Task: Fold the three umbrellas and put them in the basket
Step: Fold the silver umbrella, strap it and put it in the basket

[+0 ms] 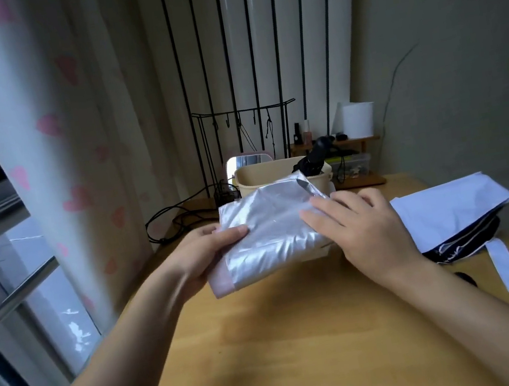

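Note:
A silver umbrella (269, 230) with a pink edge is held above the wooden table (286, 338), its canopy loosely gathered. My left hand (209, 250) grips its left side, thumb on top of the fabric. My right hand (355, 227) lies flat on its right side, fingers spread over the cloth. Behind it stands a cream basket (263, 174) with a folded black umbrella (311, 162) sticking up inside at the right. A white and navy umbrella (456, 214) lies unfolded on the table at the right, its strap hanging toward me.
Behind the basket are a small mirror (245, 162), a black wire rack (244, 134), a wooden shelf with bottles and a paper roll (358, 119). Black cables (177, 218) lie at the table's back left. A heart-print curtain (48, 142) and a window are at the left.

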